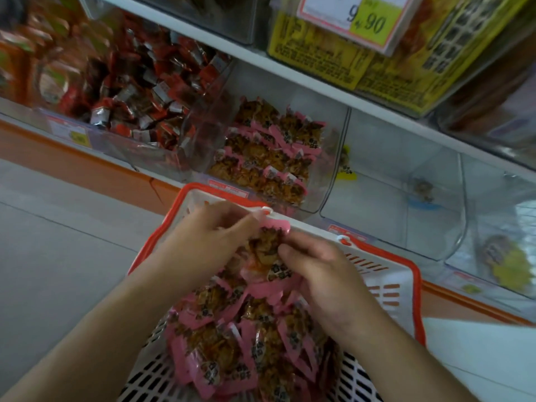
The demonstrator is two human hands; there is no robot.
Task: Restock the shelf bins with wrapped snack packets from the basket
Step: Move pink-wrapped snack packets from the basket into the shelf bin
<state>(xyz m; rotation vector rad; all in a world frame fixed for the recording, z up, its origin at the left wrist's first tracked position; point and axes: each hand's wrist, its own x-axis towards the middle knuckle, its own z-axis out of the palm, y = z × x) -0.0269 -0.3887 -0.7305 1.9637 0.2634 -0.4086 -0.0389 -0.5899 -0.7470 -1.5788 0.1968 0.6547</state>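
- A price tag (356, 18) read "9.90".
- Left hand (208, 233) and right hand (316, 265) both pinched pink packets (266, 250) above the basket (385, 274).

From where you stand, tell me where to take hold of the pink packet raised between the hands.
Pinch the pink packet at its flat sealed top edge, coming from above. The left hand and right hand already hold its sides, and the bulging brown middle looks slippery. The basket rim behind leaves the top free.
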